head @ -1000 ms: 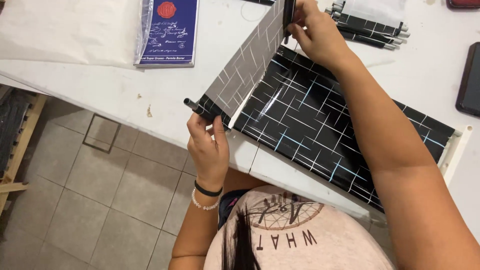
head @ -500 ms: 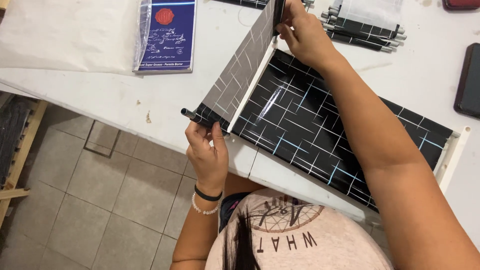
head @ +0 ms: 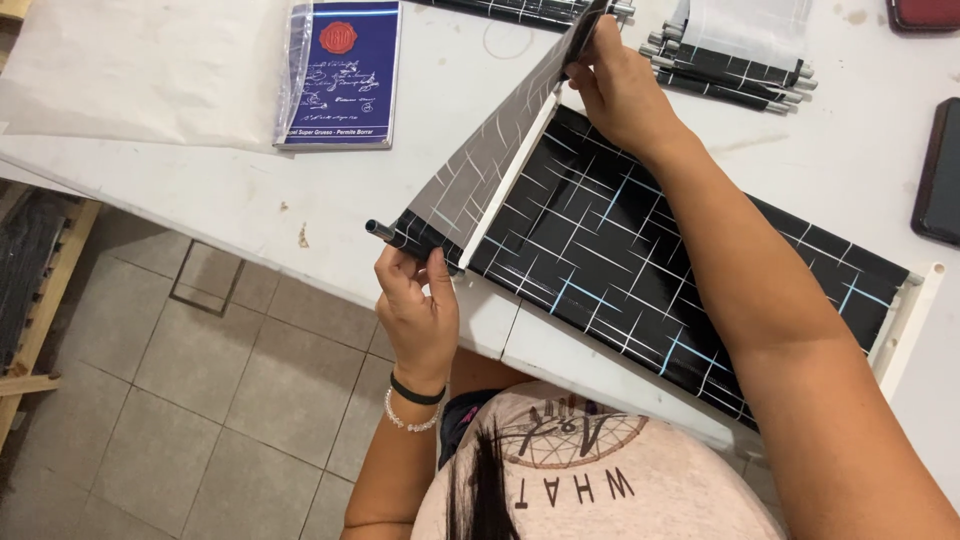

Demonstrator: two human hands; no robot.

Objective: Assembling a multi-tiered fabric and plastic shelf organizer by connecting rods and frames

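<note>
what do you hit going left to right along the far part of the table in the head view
translucent paper sheet → blue booklet in a clear sleeve → right hand on the far end of the patterned strip → bundle of dark rods → dark red thing at the corner

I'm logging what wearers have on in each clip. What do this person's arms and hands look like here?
Both arms are bare, with no sleeves in view. The left hand has two bands at the wrist: a thin black band and, just below it, a beaded bracelet of small pale beads. The right hand wears nothing visible; no rings or gloves show.
</note>
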